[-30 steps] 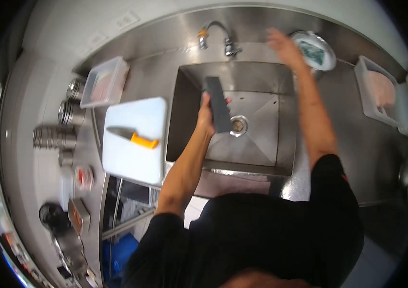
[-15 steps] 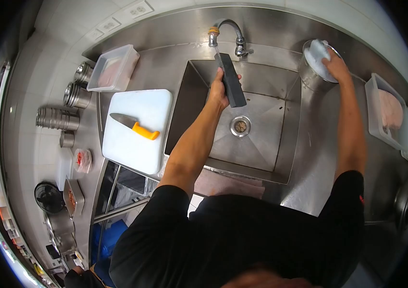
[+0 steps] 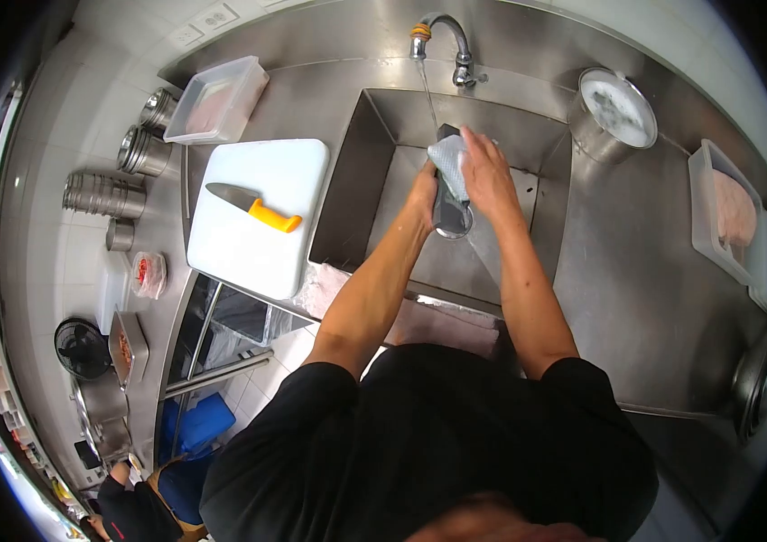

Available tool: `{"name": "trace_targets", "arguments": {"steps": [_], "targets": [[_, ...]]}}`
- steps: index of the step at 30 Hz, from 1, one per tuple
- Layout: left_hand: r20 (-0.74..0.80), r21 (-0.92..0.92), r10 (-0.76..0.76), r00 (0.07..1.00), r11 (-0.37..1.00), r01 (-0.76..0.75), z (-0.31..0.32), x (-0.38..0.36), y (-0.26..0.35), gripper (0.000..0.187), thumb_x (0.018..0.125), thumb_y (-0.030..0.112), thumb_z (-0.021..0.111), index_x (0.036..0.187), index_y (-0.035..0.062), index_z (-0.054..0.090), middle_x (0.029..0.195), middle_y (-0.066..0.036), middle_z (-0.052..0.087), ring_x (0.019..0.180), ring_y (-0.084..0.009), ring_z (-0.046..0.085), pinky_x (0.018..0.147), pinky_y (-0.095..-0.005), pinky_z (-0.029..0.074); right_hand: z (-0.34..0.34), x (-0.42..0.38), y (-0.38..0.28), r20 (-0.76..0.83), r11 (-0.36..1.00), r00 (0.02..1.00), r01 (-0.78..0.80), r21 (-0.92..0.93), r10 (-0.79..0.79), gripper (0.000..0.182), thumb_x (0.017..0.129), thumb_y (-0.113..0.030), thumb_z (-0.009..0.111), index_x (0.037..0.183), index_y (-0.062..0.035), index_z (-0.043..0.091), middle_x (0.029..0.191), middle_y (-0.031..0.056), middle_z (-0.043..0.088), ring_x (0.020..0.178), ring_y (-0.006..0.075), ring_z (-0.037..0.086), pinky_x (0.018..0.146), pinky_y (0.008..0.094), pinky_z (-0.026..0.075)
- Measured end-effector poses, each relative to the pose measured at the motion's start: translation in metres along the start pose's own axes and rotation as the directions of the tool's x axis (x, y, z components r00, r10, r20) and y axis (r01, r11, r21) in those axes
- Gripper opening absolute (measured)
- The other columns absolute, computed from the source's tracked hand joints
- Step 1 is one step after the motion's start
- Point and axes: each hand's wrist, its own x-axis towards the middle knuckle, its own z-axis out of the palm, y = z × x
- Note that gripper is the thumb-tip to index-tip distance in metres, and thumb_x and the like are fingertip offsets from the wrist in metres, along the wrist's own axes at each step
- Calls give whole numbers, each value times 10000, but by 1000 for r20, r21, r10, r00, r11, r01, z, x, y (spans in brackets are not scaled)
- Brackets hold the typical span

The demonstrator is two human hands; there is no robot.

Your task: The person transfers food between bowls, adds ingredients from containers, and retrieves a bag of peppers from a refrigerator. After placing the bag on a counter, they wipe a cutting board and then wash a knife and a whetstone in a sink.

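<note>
Over the steel sink, my left hand is wrapped round a dark grey rectangular block. My right hand presses a light grey cloth onto the block's upper part, its fingers closed on the cloth. Water runs in a thin stream from the faucet just above the block. A metal pot with suds in it stands right of the sink. Left of the sink lies a knife with a yellow handle on a white cutting board.
Plastic tubs stand at the back left and far right. Metal containers and a black strainer are at the left. A pink towel hangs at the sink's front edge. Part of another person shows at lower left.
My right hand has moved left from the pot to the block, bringing the cloth with it. My left hand has lowered the block slightly and still holds it.
</note>
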Motion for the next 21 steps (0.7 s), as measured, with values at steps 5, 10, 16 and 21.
{"name": "trace_targets", "arguments": {"steps": [5,10,16,21], "targets": [[111,-81,-61,992,994,70,-22,-7,0,645,996,625,329,1218,62,553,1175,-154,636,1027,-282,647,929,-440,532,-17,-54,-65,132,998,990,48,-45,-42,634,902,-364,638,1381,7,454,1345,294,475,1186,456,479,1039,519,365],[-128,102,94,987,991,-81,-8,-24,-13,580,1019,556,372,1238,66,594,1103,-108,682,953,-237,667,834,-388,548,9,-5,-26,-130,994,991,47,96,-34,398,850,-198,677,1198,-23,593,1149,224,575,1098,410,529,945,488,437],[-133,102,112,985,990,-99,-27,-6,4,540,1018,536,406,1211,67,590,981,-85,667,874,-236,644,780,-408,545,24,-21,-29,-112,980,988,122,156,-105,282,884,-96,630,1152,-14,600,1112,214,573,1054,403,564,933,458,459],[-79,276,163,983,952,-136,-44,-11,-1,589,1021,542,387,1232,29,583,1084,-137,658,940,-245,648,794,-408,545,20,-36,-42,-123,965,990,96,244,-67,233,893,-106,627,1123,-80,651,1101,174,602,1053,371,572,929,440,463]]}}
